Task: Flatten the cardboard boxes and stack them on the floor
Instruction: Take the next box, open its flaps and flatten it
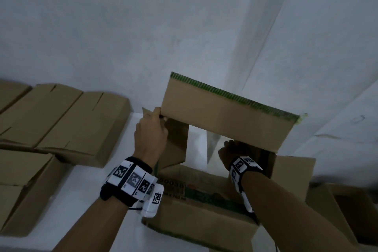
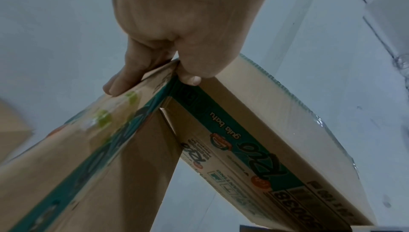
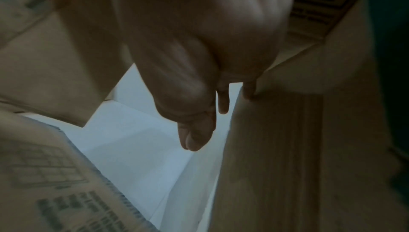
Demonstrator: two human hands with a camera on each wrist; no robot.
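Note:
A brown cardboard box (image 1: 225, 118) with green print and both ends open is held up in front of a white wall; I look straight through it. My left hand (image 1: 151, 131) pinches its upper left corner; in the left wrist view the thumb (image 2: 192, 78) lies on one panel and the fingers (image 2: 117, 87) on the adjoining one. My right hand (image 1: 229, 151) reaches inside under the top panel. In the right wrist view its fingers (image 3: 249, 92) hook over the edge of the right wall while the thumb (image 3: 194, 139) hangs free. Printed panels of the box (image 2: 243, 148) slant apart below the corner.
Several brown cardboard boxes (image 1: 61, 120) lie side by side on the white surface (image 1: 92, 190) at the left, with another box (image 1: 24, 186) nearer me. An open box (image 1: 347, 210) sits at the lower right. A white wall (image 1: 143, 26) rises behind everything.

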